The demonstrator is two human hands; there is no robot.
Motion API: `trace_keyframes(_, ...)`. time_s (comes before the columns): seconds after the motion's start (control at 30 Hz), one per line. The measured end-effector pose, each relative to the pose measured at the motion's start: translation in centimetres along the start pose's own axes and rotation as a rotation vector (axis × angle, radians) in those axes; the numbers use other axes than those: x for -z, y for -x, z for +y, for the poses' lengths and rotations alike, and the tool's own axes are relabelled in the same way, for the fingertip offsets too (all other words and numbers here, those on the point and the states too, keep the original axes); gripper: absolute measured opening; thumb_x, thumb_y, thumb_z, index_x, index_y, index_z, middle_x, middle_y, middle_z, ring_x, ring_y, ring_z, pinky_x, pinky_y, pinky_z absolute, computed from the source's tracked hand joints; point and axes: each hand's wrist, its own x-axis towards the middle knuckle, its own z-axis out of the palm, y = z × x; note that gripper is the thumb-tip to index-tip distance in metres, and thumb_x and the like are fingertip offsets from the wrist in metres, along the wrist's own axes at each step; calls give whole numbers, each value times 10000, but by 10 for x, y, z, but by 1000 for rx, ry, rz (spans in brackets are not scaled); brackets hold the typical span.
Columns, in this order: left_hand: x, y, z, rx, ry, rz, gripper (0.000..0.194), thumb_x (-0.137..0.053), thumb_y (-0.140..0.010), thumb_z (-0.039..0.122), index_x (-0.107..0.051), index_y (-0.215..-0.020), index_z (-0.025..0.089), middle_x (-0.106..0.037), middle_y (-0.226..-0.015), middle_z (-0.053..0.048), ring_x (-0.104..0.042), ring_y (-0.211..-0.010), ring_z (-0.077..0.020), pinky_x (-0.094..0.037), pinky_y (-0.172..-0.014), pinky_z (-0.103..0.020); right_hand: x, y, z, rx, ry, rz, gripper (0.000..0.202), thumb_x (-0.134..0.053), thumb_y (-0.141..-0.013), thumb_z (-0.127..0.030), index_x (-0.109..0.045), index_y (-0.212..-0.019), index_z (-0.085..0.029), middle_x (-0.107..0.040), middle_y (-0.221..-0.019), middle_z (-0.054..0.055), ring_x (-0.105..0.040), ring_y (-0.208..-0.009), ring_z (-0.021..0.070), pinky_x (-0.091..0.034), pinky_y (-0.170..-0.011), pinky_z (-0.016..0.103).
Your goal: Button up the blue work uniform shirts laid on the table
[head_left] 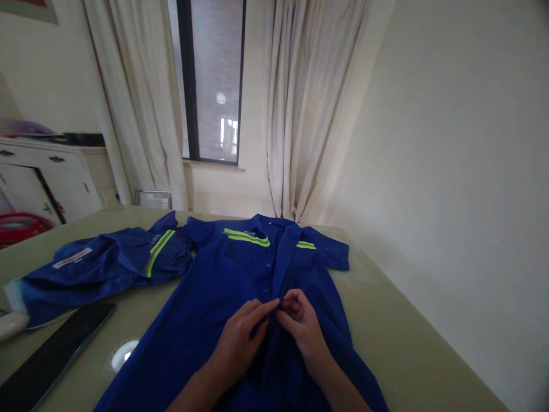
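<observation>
Blue shirt (227, 286) flat on table (386, 320), long axis 12-to-6, collar (292, 233) at 12 o'clock from hands. Right hand (306, 332) pinches front edge (281, 266); left hand (238, 340) meets it from 9, grip unclear. Equally near.

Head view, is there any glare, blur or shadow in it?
In the head view, a bright white glare sits on the table, the window shows reflections; in the same head view, the blue shirt is dim around the left hand and right hand, and its chest lettering is too soft to read.
</observation>
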Motion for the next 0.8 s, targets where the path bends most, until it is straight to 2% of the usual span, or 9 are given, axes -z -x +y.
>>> trace_keyframes(0.1,2,2,0,-72,-89,-92,524,-488,-943,59,-614,-1340,376,-679,-1074,-4,-641,-972,-161,-531,-885,-287,-2,2,4,-63,-39,15,365,-825,-693,-248,-533,-911,-246,-590,-764,-70,-525,-658,109,-373,-611,213)
trace_keyframes(0.2,4,3,1,-47,-149,-87,464,-535,-906,40,-679,-1220,350,-692,-1066,3,-644,-983,-179,-530,-917,-325,0,1,7,-102,-36,22,298,-757,-677,-212,-521,-855,-248,-559,-727,-81,-484,-609,107,-342,-573,218)
trace_keyframes(0.33,3,3,-1,-4,-181,-60,358,-579,-876,24,-709,-1072,294,-712,-1030,3,-648,-959,-197,-528,-910,-358,2,0,3,-16,292,33,39,-627,-697,-204,-630,-735,-214,-573,-670,-40,-492,-630,138,-360,-602,253)
trace_keyframes(0.43,3,3,-4,-19,-183,-43,329,-545,-929,57,-705,-1103,285,-707,-1033,-9,-642,-957,-195,-527,-900,-352,0,2,-3,79,537,59,184,-559,-741,-216,-738,-786,-206,-671,-750,17,-558,-701,181,-404,-652,288)
trace_keyframes(0.5,3,3,-5,-32,-193,-44,323,-504,-978,104,-699,-1155,291,-696,-1036,-18,-637,-942,-188,-531,-884,-341,-2,4,-5,137,575,85,219,-554,-756,-225,-763,-820,-214,-698,-800,32,-585,-733,197,-426,-668,299)
trace_keyframes(0.57,3,3,-6,-36,-213,-46,319,-473,-1006,140,-695,-1177,292,-685,-1033,-24,-635,-928,-186,-535,-873,-335,-3,6,-4,105,503,119,214,-571,-732,-231,-771,-807,-217,-684,-754,26,-580,-690,189,-431,-633,293)
trace_keyframes(0.7,1,3,-6,-68,-273,-41,332,-489,-978,118,-683,-1183,291,-696,-1047,-29,-644,-922,-204,-536,-869,-353,-6,6,4,-139,141,204,199,-635,-643,-241,-764,-790,-203,-612,-636,-17,-525,-567,138,-413,-542,251)
trace_keyframes(0.8,-1,5,-7,-104,-301,-1,346,-497,-957,98,-686,-1172,293,-705,-1028,-27,-649,-886,-204,-538,-825,-340,-5,6,10,-251,-28,210,208,-682,-589,-228,-750,-781,-185,-582,-610,-42,-504,-522,105,-406,-511,224)
